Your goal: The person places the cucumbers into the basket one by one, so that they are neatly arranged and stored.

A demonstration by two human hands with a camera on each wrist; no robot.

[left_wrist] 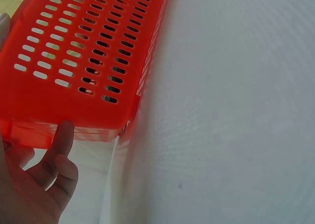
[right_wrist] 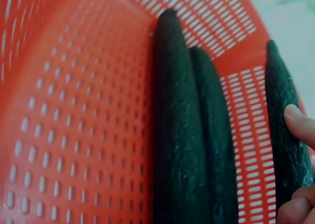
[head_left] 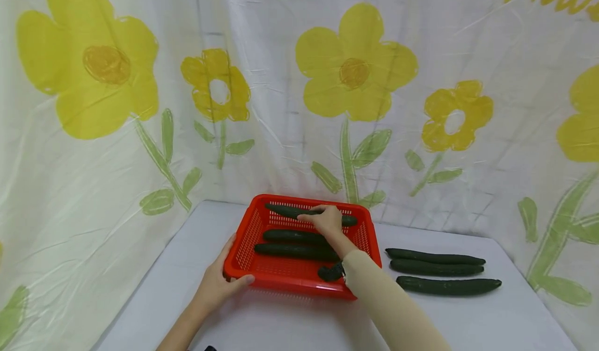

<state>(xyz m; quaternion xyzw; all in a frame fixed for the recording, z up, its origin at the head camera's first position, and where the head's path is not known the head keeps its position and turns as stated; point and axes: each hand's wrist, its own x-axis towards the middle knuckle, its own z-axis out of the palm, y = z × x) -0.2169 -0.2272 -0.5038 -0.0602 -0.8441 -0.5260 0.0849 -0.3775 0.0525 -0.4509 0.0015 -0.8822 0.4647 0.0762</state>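
Note:
A red perforated basket (head_left: 299, 286) stands on the white table, with two dark green cucumbers (head_left: 297, 250) lying side by side in it. My right hand (head_left: 329, 221) grips another cucumber (head_left: 285, 211) along the basket's far side; in the right wrist view, the fingers of my right hand (right_wrist: 301, 170) curl round that cucumber (right_wrist: 281, 125). At the basket's left near corner, my left hand (head_left: 217, 283) holds the rim, thumb on the front edge. The left wrist view shows fingers of my left hand (left_wrist: 42, 179) against the basket wall (left_wrist: 59, 101).
To the right of the basket, three cucumbers (head_left: 437, 268) lie roughly parallel on the white table (head_left: 290, 325). A white curtain (head_left: 271, 148) with yellow flowers hangs behind the table and along its sides. A black device (head_left: 331, 272) is at my right wrist, over the basket.

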